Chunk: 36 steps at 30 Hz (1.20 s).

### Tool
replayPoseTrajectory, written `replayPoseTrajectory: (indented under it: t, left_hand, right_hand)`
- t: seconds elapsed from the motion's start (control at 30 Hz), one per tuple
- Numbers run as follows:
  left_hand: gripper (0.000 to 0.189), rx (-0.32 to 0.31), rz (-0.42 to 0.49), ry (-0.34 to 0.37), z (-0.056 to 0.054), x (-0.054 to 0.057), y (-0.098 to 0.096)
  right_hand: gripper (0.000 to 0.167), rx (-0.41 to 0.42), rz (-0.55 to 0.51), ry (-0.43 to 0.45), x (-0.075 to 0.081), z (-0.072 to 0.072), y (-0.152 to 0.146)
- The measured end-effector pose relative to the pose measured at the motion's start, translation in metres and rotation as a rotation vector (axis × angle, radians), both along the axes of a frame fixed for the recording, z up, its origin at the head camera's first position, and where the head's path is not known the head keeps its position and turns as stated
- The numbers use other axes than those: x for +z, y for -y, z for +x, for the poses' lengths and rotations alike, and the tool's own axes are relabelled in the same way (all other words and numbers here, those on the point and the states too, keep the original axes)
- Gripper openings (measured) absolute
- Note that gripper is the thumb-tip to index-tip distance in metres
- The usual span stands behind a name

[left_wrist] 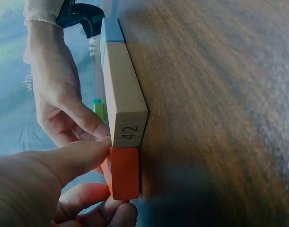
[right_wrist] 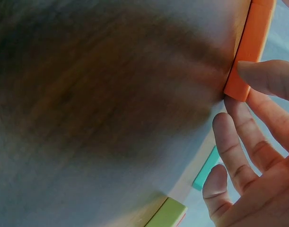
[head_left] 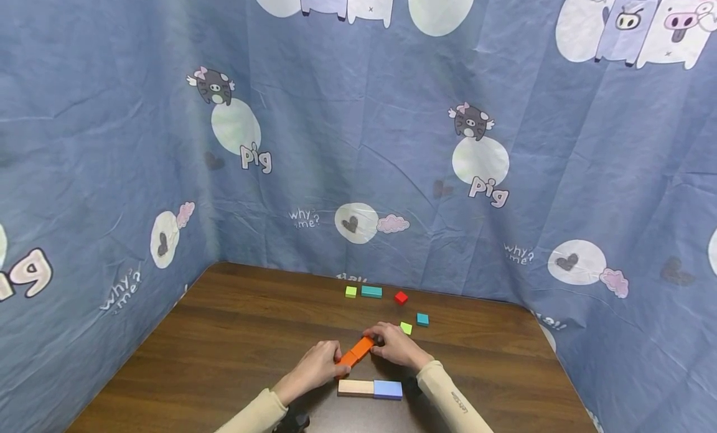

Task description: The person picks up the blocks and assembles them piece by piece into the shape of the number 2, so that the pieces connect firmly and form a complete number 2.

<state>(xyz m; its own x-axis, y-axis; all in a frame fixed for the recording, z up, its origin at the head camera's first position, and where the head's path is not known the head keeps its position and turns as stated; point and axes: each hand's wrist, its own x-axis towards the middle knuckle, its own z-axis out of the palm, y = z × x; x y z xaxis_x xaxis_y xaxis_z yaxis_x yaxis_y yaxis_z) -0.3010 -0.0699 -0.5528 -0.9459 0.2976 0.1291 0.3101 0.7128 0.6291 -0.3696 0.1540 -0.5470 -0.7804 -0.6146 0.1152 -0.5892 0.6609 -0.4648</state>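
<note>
Your left hand (head_left: 316,363), thumb opposite curled fingers, pinches the nearer orange rectangular block (head_left: 347,359); your right hand (head_left: 396,344), outer fingers free, pinches the farther orange rectangular block (head_left: 363,346). Both lie end to end, slanting across the brown wood-grain table (head_left: 224,333).

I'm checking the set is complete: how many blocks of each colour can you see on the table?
Orange blocks: 2
Lime green blocks: 2
Teal blocks: 2
Red block: 1
Plain wood block: 1
Blue block: 1
Total: 9
</note>
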Motion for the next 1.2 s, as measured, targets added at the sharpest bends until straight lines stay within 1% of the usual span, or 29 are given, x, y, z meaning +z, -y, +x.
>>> replayPoseTrajectory:
  t: [0.17,0.33,0.5,0.63,0.73,0.83,0.93,1.0,1.1,1.2]
  left_hand:
    - [0.028,-0.002,-0.005,-0.003,0.002,0.0,-0.001]
    - [0.028,0.005,-0.038,-0.006,0.006,0.001,0.0]
    - [0.031,0.013,-0.038,-0.063,0.007,0.002,-0.002]
    - [0.035,0.041,-0.033,-0.138,0.002,0.006,-0.007]
    - [0.035,0.061,-0.048,-0.176,-0.004,0.008,-0.012]
    - [0.035,0.063,-0.06,-0.193,-0.009,0.007,-0.016]
    - [0.035,0.056,-0.058,-0.19,-0.013,0.005,-0.017]
    - [0.035,0.055,-0.047,-0.168,-0.014,0.003,-0.018]
    - [0.035,0.058,-0.04,-0.137,-0.016,0.0,-0.018]
    - [0.036,0.061,-0.039,-0.133,-0.017,-0.003,-0.019]
  right_hand:
    - [0.035,0.01,-0.017,0.003,-0.002,0.002,0.0]
    - [0.04,0.02,-0.052,0.029,-0.005,0.005,-0.001]
    - [0.046,-0.008,-0.071,0.092,-0.007,0.008,-0.002]
    - [0.048,-0.032,-0.109,0.121,-0.003,0.009,-0.004]
    - [0.048,-0.051,-0.131,0.113,0.003,0.01,-0.005]
    - [0.048,-0.069,-0.151,0.098,0.008,0.012,-0.007]
    - [0.046,-0.084,-0.188,0.086,0.011,0.013,-0.011]
    - [0.045,-0.099,-0.219,0.074,0.01,0.013,-0.016]
    - [0.044,-0.139,-0.267,0.051,0.008,0.013,-0.026]
    - [0.044,-0.194,-0.315,0.04,0.005,0.011,-0.037]
